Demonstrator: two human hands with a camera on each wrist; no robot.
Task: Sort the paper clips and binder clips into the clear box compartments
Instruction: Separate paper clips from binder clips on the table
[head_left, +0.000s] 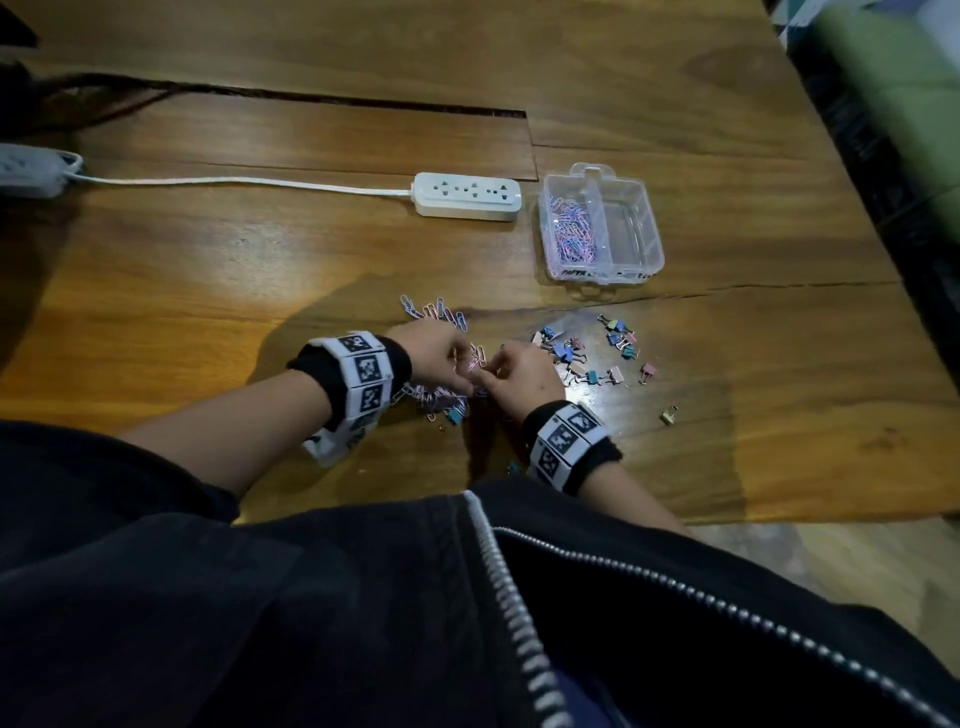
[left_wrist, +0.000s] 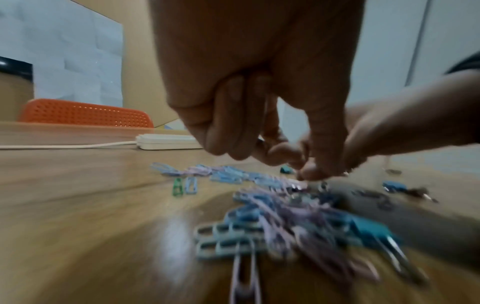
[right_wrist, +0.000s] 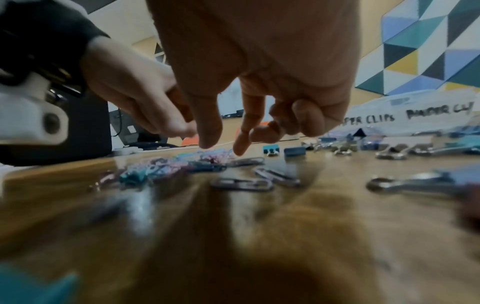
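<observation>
A clear two-compartment box (head_left: 653, 228) stands at the back right. Its left compartment holds pink and blue paper clips (head_left: 571, 228); the right one looks bare. Loose paper clips (head_left: 436, 312) lie by my left hand (head_left: 470, 374), whose thumb and forefinger pinch a few pink ones lifted off the pile (left_wrist: 285, 222). My right hand (head_left: 493, 371) meets it from the right. In the right wrist view its thumb and forefinger (right_wrist: 223, 147) point down at the clips, apart, with nothing between them. Binder clips (head_left: 571, 353) lie scattered to the right.
A white power strip (head_left: 467, 196) with its cord lies left of the box. One teal binder clip (head_left: 456, 414) sits among the paper clips, and a yellow one (head_left: 669, 415) lies apart at the right. The table's front edge (head_left: 779, 517) is near my body.
</observation>
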